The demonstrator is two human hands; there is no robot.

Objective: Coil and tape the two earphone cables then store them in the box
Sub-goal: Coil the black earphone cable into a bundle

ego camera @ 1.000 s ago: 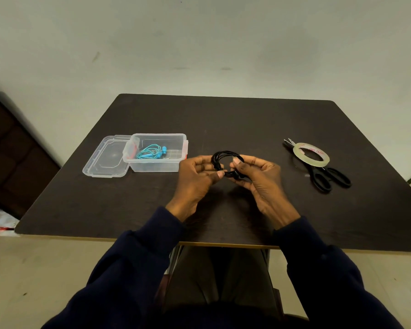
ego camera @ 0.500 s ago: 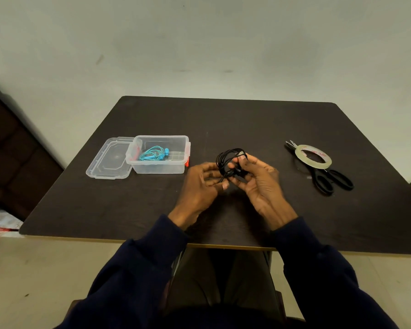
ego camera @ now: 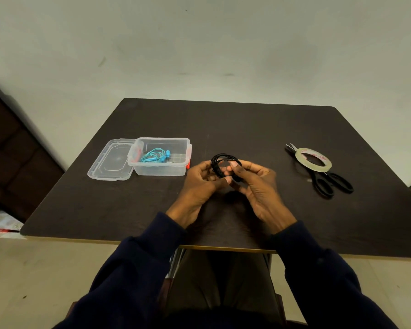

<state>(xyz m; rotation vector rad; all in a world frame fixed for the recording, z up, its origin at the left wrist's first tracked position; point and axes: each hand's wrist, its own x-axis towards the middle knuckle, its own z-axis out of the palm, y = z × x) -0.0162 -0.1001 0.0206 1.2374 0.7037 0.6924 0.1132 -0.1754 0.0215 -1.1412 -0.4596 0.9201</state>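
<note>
Blue earphones (ego camera: 155, 157) already lie in the open clear box (ego camera: 161, 170); both hands, left hand (ego camera: 201, 184) and right hand (ego camera: 255, 186), pinch the coiled black earphone cable (ego camera: 221, 160), seemingly untaped.

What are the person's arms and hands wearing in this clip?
The left sleeve and right sleeve are dark navy and long, ending at the wrists. The left hand and right hand are bare: no gloves, rings or watch visible.
</note>
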